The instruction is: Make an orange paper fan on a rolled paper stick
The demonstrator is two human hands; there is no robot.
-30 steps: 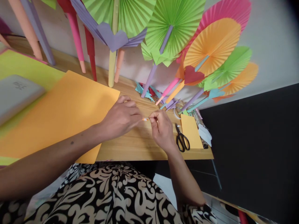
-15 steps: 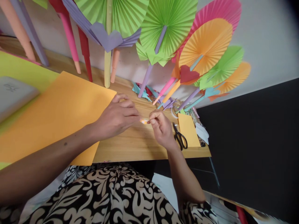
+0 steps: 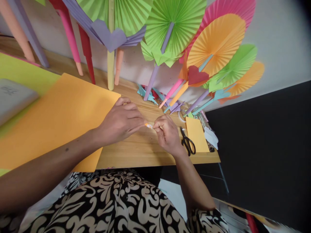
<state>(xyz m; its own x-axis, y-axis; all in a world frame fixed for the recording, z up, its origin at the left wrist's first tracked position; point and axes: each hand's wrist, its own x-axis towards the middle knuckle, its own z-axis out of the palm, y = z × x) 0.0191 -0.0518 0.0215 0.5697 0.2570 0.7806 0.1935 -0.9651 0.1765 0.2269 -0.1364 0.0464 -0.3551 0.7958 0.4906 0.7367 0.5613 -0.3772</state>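
Between my hands a small orange-and-white strip (image 3: 148, 125) is stretched just above the wooden table, looking twisted; I cannot tell what it is made of. My right hand (image 3: 167, 134) pinches its right end between thumb and fingers. At its left end are the fingertips of my left hand (image 3: 122, 121), pressed together, the thumb hidden beneath. My left hand lies over the edge of a large orange paper sheet (image 3: 73, 113). Black-handled scissors (image 3: 188, 142) rest on the table just right of my right hand.
Pleated paper fans on rolled paper stems, such as a green fan (image 3: 176, 19) and an orange fan (image 3: 216, 42), lean along the wall. Paper scraps (image 3: 148, 94) lie at their feet. A small orange sheet (image 3: 197, 134) is at the right; a whitish block (image 3: 14, 100) sits left.
The strip has turned from curled to straighter between my fingertips. My right fingers have shifted slightly, while my left hand is almost where it was. The view has moved a little.
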